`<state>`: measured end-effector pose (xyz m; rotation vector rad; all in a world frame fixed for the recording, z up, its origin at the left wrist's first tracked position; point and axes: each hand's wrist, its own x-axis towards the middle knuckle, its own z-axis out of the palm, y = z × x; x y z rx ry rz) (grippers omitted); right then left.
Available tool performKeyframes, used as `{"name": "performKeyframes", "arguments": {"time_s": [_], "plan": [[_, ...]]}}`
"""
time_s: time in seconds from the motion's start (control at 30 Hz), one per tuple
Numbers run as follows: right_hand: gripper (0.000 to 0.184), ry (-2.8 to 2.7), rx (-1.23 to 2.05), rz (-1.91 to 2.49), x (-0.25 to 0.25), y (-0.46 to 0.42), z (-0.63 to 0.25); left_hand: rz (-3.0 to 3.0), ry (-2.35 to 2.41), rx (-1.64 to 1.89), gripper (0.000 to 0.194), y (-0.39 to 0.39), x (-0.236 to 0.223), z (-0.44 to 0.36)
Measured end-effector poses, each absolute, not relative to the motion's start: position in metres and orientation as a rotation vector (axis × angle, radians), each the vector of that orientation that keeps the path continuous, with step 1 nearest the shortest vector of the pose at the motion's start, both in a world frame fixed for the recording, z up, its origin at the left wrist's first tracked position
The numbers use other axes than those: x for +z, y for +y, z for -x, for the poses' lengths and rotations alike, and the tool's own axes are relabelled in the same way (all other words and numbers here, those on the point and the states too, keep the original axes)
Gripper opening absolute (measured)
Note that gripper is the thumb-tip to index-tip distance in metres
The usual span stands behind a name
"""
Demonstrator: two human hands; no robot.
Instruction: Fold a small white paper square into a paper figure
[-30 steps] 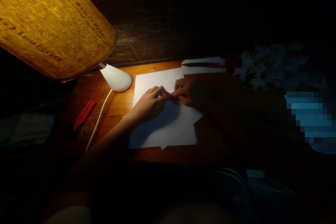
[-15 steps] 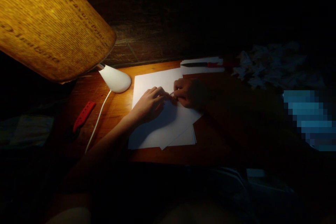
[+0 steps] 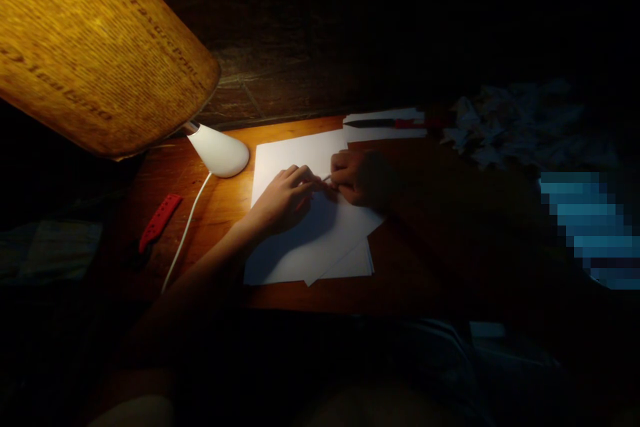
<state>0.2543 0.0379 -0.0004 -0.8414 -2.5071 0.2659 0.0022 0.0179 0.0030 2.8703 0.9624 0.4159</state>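
Over the middle of a white sheet of paper (image 3: pixel 285 257), my left hand (image 3: pixel 289 195) and my right hand (image 3: pixel 357 178) meet with their fingertips almost together. Both are closed in a pinch. A thin pale edge shows between the fingertips, but what they hold is too small and shaded to make out. The sheet lies on other white sheets, whose corners (image 3: pixel 350 263) stick out at the lower right. Shadow covers most of my right hand, while lamplight falls on the back of my left.
At the left a lamp with a large yellow shade (image 3: pixel 110 47) stands on a white base (image 3: pixel 220 152), its cord (image 3: pixel 187 233) crossing the wooden table (image 3: pixel 295 293). A red-handled tool (image 3: pixel 160 220) lies there. Behind are a dark-bladed knife (image 3: pixel 370 123) on paper and a pile of crumpled paper (image 3: pixel 520 123).
The view has shifted very slightly. My fingertips have moved a little against each other between the first frame and now; both hands stay over the same part of the sheet.
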Motion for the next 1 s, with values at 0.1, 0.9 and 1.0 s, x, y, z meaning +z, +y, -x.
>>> {"name": "performKeyframes", "arguments": {"time_s": [0.1,0.9,1.0], "plan": [[0.024,-2.474,0.255,0.855,-0.003,0.038,-0.254,-2.871,0.962,0.428,0.039,0.017,0.003,-0.002],[0.024,-2.393,0.273,0.892,-0.01,0.038,-0.253,-2.913,0.991,0.371,0.041,0.017,0.003,-0.003],[0.026,-2.435,0.297,0.925,-0.007,0.038,-0.253,-2.901,1.0,0.391,0.039,0.019,0.002,-0.003]]}}
